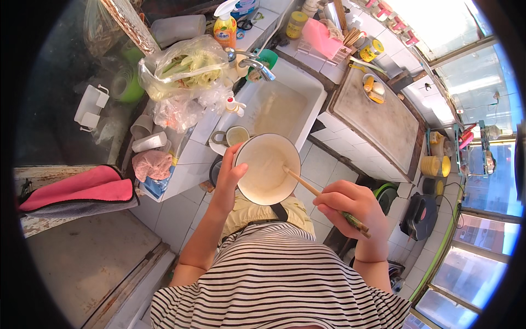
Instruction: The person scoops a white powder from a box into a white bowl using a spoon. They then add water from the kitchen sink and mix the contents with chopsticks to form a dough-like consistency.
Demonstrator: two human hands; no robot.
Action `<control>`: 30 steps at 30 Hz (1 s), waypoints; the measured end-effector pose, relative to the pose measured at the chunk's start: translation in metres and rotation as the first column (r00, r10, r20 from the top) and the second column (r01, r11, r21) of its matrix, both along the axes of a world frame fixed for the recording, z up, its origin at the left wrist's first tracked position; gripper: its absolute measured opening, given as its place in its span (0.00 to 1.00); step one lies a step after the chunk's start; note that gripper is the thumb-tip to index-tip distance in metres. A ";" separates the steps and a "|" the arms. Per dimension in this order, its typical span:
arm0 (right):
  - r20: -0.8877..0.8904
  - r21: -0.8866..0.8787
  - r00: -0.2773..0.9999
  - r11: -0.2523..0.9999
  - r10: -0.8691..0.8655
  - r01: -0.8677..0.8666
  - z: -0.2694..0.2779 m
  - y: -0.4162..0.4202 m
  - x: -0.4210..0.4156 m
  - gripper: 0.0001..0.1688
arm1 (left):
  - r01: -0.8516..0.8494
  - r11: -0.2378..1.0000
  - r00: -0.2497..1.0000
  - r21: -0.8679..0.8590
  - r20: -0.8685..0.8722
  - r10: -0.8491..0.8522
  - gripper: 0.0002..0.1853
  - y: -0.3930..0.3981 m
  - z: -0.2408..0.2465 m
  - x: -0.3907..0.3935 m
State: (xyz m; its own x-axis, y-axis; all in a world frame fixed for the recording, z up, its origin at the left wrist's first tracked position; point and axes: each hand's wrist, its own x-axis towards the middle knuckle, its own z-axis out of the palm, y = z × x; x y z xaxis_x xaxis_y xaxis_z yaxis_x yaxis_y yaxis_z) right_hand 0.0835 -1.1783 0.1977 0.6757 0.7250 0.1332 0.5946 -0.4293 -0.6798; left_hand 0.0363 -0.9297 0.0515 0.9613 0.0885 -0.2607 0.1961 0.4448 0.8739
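Note:
A white bowl [268, 144] with a dark rim is held in front of my body by my left hand [228, 177]. My left thumb rests over the rim, and the other fingers go behind the wall. Inside lies a pale, cream-coloured mixture [263, 174]. My right hand [353, 205] grips wooden chopsticks [304, 182] with a patterned upper end. They slant down into the bowl, their tips touching the mixture on its right side. Just beyond the bowl, a handled strainer cup [237, 135] sits at the near corner of the white sink [314, 92].
A chrome faucet [257, 66] reaches over the sink. Left of it are a plastic bag of leafy vegetables [185, 68] and an orange spray bottle [224, 31]. On the right counter, a cutting board [370, 119] carries a bowl with corn pieces [374, 92]. A pink towel [82, 189] hangs at left.

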 end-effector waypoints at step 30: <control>0.286 0.125 0.954 0.991 -0.085 0.051 -0.037 0.025 -0.018 0.13 | -0.104 0.946 0.988 -0.306 -0.145 0.061 0.34 -0.020 0.009 0.001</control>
State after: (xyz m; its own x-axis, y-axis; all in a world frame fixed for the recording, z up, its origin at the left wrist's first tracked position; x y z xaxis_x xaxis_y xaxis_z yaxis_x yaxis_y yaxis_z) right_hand 0.0651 -1.1532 0.1607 0.6427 0.6471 0.4102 0.7456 -0.4050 -0.5293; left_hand 0.0375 -0.9499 0.0607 0.9093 0.0599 -0.4118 0.2511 0.7101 0.6578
